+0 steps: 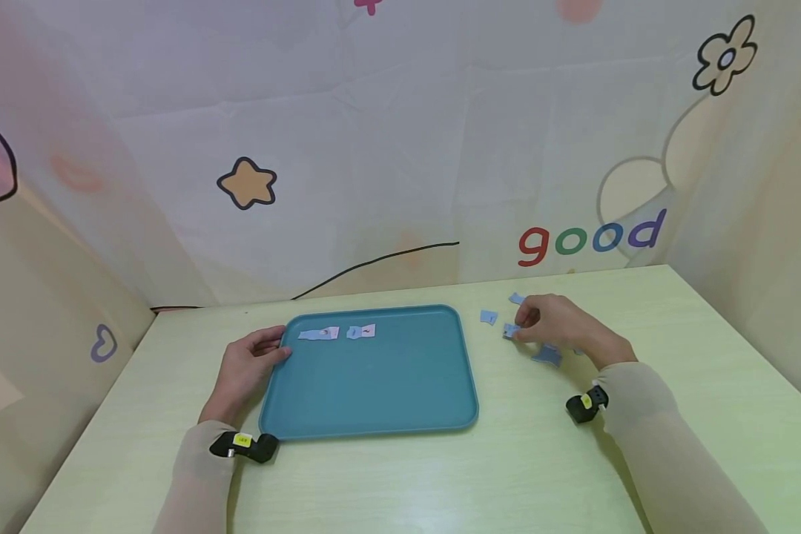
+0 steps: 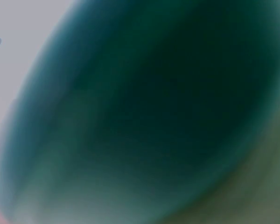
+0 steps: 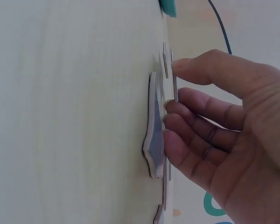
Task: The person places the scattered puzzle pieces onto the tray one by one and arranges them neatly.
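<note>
One blue piece (image 1: 509, 331) is pinched in the right hand's (image 1: 561, 325) fingers, loose pieces (image 1: 489, 317) lying around them on the tabletop (image 1: 407, 486); the left hand's (image 1: 245, 369) fingers, apart, touch the tray (image 1: 374, 393), joined pieces (image 1: 317, 334) just beyond.

A big green shape (image 2: 177, 93), too blurry to name, fills most of the left wrist view. In the head view, the right hand (image 1: 561, 324) partly hides blue pieces (image 1: 546, 357) at the right, and the bottom edge cuts off both sleeves (image 1: 670, 445)
</note>
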### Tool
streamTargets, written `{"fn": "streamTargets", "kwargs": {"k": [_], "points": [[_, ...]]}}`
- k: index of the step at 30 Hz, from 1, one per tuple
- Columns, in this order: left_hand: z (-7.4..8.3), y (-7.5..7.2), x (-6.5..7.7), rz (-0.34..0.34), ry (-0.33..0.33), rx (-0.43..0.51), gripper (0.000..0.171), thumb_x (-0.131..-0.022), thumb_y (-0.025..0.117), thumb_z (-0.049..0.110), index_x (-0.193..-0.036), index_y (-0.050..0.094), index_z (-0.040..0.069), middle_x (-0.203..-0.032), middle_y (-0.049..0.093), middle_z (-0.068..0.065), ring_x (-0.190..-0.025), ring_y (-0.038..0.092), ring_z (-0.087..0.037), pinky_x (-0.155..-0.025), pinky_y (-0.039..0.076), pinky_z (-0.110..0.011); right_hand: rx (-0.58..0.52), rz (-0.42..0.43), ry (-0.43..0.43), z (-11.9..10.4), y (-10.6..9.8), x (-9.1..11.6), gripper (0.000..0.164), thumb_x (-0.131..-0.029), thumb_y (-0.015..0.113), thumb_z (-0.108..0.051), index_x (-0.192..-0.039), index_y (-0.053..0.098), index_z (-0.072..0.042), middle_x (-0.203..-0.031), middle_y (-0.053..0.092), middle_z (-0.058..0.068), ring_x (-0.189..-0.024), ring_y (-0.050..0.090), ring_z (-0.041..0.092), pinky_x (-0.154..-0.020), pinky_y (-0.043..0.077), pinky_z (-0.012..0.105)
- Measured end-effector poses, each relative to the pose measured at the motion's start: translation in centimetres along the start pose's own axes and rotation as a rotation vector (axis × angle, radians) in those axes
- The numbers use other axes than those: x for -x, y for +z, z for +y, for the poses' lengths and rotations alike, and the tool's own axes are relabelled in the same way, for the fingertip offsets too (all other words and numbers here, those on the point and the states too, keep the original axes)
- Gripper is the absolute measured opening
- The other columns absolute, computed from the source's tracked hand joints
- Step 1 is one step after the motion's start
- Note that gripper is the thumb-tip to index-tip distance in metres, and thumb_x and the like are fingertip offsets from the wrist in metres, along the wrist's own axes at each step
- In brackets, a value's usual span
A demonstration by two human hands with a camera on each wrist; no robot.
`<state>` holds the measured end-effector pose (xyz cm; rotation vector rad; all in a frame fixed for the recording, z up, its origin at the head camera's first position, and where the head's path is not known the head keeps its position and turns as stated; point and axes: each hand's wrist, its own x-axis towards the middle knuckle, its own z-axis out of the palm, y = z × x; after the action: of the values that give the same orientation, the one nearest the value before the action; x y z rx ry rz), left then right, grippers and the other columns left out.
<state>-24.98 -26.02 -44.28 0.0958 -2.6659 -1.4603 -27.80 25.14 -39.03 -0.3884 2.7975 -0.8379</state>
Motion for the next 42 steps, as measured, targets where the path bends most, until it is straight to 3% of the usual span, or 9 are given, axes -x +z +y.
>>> {"fn": "streamTargets", "kwargs": {"k": [7, 15, 27, 34, 42], "points": [[-0.1, -0.2, 0.0, 0.007, 0.005, -0.007, 0.049, -0.102, 0.072, 0.012, -0.148, 0.06, 0.001, -0.134, 0.066, -0.02, -0.123, 0.063, -0.032, -0.101, 0.053, -0.03, -0.02, 0.022, -0.026, -0.1, 0.2, -0.1, 0.024, -0.096, 0.078, -0.015, -0.112, 0.068, 0.0, -0.101, 0.068, 0.008, -0.094, 0.061, 0.026, -0.089, 0.055, 0.042], [-0.2, -0.4, 0.1, 0.007, 0.01, -0.003, 0.048, -0.102, 0.073, 0.011, -0.147, 0.061, 0.0, -0.134, 0.066, -0.021, -0.123, 0.063, -0.033, -0.104, 0.054, -0.037, -0.059, 0.049, -0.06, -0.6, 0.2, -0.1, 0.027, -0.096, 0.079, -0.015, -0.116, 0.069, 0.0, -0.102, 0.069, 0.008, -0.095, 0.062, 0.026, -0.089, 0.055, 0.041], [-0.2, -0.5, 0.1, 0.01, 0.014, 0.01, 0.048, -0.102, 0.073, 0.011, -0.147, 0.061, 0.0, -0.135, 0.066, -0.022, -0.123, 0.063, -0.033, -0.1, 0.053, -0.029, -0.138, 0.137, -0.147, -2.3, 0.3, -0.5, 0.028, -0.095, 0.081, -0.013, -0.117, 0.071, 0.0, -0.103, 0.068, 0.007, -0.096, 0.061, 0.026, -0.088, 0.054, 0.038], [-0.4, -0.3, 0.2, 0.01, -0.001, 0.009, 0.048, -0.102, 0.073, 0.011, -0.147, 0.06, 0.0, -0.135, 0.066, -0.021, -0.123, 0.062, -0.033, -0.107, 0.052, -0.043, -0.153, 0.169, -0.19, -3.5, 1.0, -1.2, 0.028, -0.094, 0.082, -0.012, -0.116, 0.071, 0.001, -0.101, 0.069, 0.008, -0.095, 0.063, 0.026, -0.084, 0.056, 0.035], [-0.1, -0.1, -0.1, -0.001, 0.003, 0.018, 0.048, -0.102, 0.072, 0.011, -0.148, 0.06, 0.0, -0.136, 0.065, -0.022, -0.125, 0.062, -0.035, -0.108, 0.052, -0.047, -0.173, 0.173, -0.24, -5.5, 1.5, -2.4, 0.026, -0.094, 0.082, -0.013, -0.115, 0.071, -0.001, -0.101, 0.069, 0.007, -0.096, 0.063, 0.026, -0.083, 0.056, 0.035]]}}
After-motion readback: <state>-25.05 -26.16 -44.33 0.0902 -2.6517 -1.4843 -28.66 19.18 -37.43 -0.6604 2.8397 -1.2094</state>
